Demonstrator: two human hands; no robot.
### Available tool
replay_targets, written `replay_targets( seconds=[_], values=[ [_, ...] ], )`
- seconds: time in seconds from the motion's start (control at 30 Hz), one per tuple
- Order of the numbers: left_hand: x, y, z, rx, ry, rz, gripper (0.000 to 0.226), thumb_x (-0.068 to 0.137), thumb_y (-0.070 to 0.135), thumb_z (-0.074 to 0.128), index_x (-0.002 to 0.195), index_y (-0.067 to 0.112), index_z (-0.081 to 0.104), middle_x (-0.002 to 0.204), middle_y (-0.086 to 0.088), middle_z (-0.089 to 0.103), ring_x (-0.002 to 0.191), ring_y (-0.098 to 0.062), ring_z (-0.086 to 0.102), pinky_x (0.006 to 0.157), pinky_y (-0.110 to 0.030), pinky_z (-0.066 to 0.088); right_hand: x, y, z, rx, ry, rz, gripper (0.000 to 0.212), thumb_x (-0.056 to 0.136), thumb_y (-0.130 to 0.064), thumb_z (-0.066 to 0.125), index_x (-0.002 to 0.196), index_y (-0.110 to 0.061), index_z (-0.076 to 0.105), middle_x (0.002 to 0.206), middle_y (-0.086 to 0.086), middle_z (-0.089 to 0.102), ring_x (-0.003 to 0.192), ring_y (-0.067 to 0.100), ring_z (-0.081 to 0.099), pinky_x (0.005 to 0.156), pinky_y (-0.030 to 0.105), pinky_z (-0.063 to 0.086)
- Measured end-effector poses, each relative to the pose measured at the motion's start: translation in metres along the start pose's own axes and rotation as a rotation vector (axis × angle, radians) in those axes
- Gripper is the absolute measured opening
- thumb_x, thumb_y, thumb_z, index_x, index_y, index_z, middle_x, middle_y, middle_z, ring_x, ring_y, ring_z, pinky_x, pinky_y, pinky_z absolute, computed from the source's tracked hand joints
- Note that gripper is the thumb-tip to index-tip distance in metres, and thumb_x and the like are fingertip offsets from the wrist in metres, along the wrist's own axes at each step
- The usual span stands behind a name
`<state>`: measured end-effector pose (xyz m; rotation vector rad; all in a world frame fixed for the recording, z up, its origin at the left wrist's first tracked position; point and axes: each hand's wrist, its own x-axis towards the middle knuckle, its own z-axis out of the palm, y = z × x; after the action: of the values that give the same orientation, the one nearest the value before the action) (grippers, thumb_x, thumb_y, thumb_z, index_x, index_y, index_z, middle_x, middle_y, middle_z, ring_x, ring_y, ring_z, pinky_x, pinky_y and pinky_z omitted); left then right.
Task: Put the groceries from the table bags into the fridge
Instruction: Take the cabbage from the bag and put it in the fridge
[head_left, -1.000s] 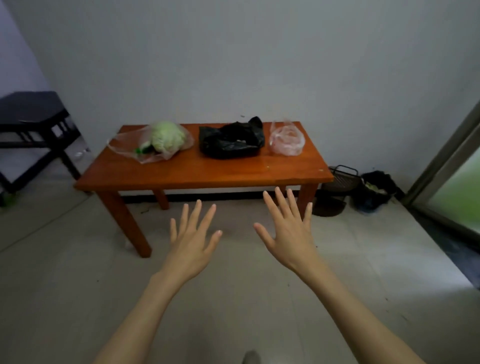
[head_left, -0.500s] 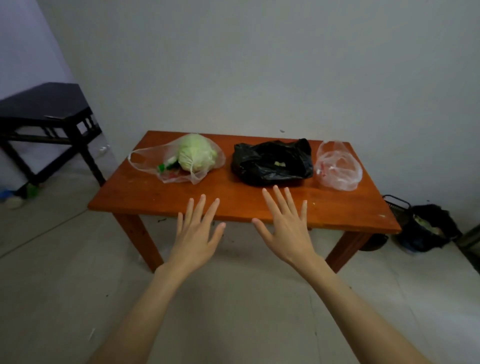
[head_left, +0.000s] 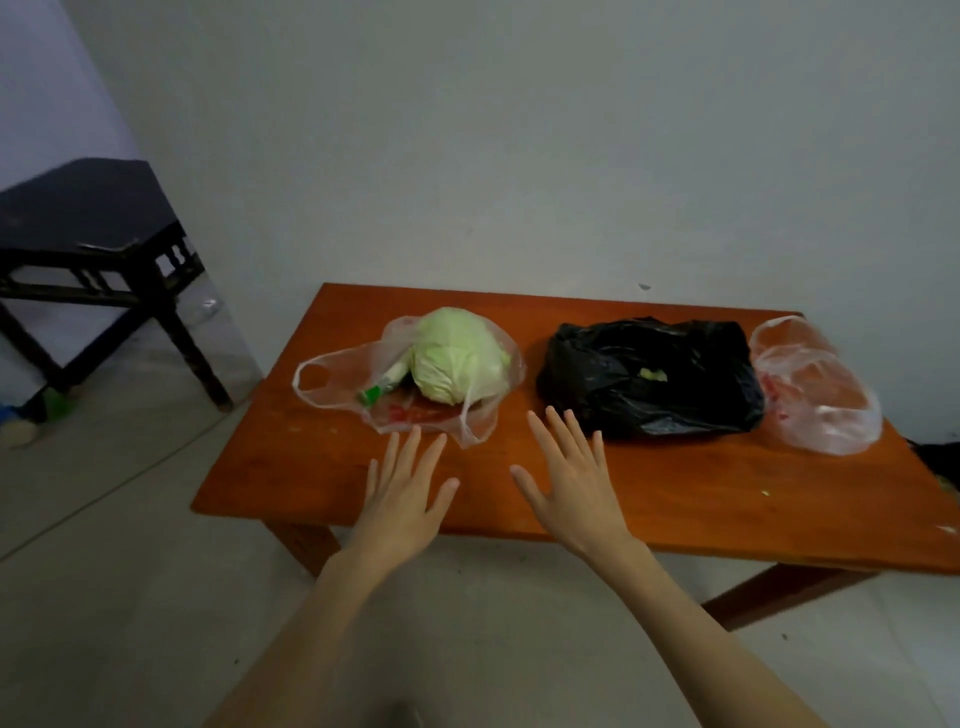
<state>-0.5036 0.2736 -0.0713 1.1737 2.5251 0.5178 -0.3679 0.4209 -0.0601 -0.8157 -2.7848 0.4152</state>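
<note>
Groceries sit in three bags lined along the far half of an orange-brown wooden desk (head_left: 675, 499) set against a pale wall. At ten o'clock on the desk, a clear plastic bag (head_left: 410, 384) holds a pale green cabbage (head_left: 457, 358), a green-capped item and something red. At twelve o'clock lies a crumpled black bag (head_left: 649, 379), a scrap of green showing at its opening. At two o'clock, a second clear bag (head_left: 815, 389) carries pinkish-red contents too blurred to identify. Both of the person's hands hover over the near edge, fingers straight and spread, gripping nothing: the left hand (head_left: 402, 499) just short of the cabbage bag, the right hand (head_left: 576, 488) near the black bag. A dark wooden table (head_left: 93, 234) stands at nine o'clock on the tiled floor.
</note>
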Motion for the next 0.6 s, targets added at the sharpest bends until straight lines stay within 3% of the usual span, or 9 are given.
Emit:
replay_targets(
  seconds=[0.07, 0.2, 0.3, 0.4, 0.5, 0.6],
  values=[
    [0.022, -0.028, -0.01, 0.013, -0.044, -0.002, 0.057, 0.098, 0.046, 0.027, 0.149, 0.03, 0.006, 0.158, 0.001, -0.008, 0.144, -0.018, -0.014, 0.115, -0.043, -0.005, 0.025, -0.019, 0.019, 0.046, -0.004, 0.002, 0.062, 0.095, -0.052, 0.033, 0.148, -0.025, 0.015, 0.157, 0.003, 0.012, 0.145, 0.019, -0.003, 0.114, 0.04, -0.006],
    [0.063, -0.068, -0.023, 0.042, -0.109, 0.0, 0.058, 0.099, 0.044, 0.028, 0.149, 0.029, 0.005, 0.158, -0.001, -0.008, 0.144, -0.02, -0.015, 0.115, -0.043, -0.005, 0.066, -0.048, 0.047, 0.094, -0.002, -0.013, 0.072, 0.086, -0.058, 0.014, 0.147, -0.02, 0.025, 0.155, 0.004, 0.02, 0.142, 0.014, 0.001, 0.114, 0.039, 0.001],
    [0.089, -0.085, -0.026, 0.017, -0.105, 0.059, 0.057, 0.099, 0.041, 0.03, 0.149, 0.028, 0.008, 0.158, 0.0, -0.009, 0.144, -0.019, -0.015, 0.115, -0.041, -0.003, 0.094, -0.056, 0.056, 0.123, 0.066, -0.001, 0.059, 0.092, -0.046, 0.029, 0.137, -0.01, 0.044, 0.142, 0.012, 0.045, 0.137, 0.025, 0.033, 0.111, 0.039, 0.025],
    [0.116, -0.097, -0.026, 0.008, -0.016, 0.173, 0.054, 0.099, 0.036, 0.034, 0.149, 0.025, 0.016, 0.158, -0.001, -0.003, 0.142, -0.013, -0.015, 0.114, -0.034, -0.001, 0.122, -0.06, 0.061, 0.169, 0.119, 0.027, 0.043, 0.093, -0.031, 0.045, 0.126, -0.005, 0.055, 0.125, 0.012, 0.058, 0.117, 0.026, 0.054, 0.093, 0.035, 0.048],
    [0.147, -0.101, -0.028, 0.001, 0.053, 0.226, 0.05, 0.099, 0.028, 0.037, 0.147, 0.02, 0.023, 0.156, -0.005, 0.013, 0.144, -0.017, 0.0, 0.115, -0.035, 0.009, 0.147, -0.06, 0.068, 0.192, 0.102, 0.044, 0.038, 0.095, -0.025, 0.048, 0.129, -0.007, 0.052, 0.127, 0.009, 0.056, 0.112, 0.023, 0.057, 0.083, 0.031, 0.052],
    [0.181, -0.098, -0.029, 0.029, 0.063, 0.247, 0.048, 0.099, 0.025, 0.036, 0.145, 0.018, 0.026, 0.148, -0.004, 0.031, 0.139, -0.021, 0.024, 0.112, -0.037, 0.023, 0.173, -0.053, 0.075, 0.234, 0.027, 0.116, 0.045, 0.098, -0.029, 0.042, 0.14, -0.012, 0.038, 0.139, 0.006, 0.045, 0.121, 0.02, 0.049, 0.09, 0.027, 0.046]
  ],
)
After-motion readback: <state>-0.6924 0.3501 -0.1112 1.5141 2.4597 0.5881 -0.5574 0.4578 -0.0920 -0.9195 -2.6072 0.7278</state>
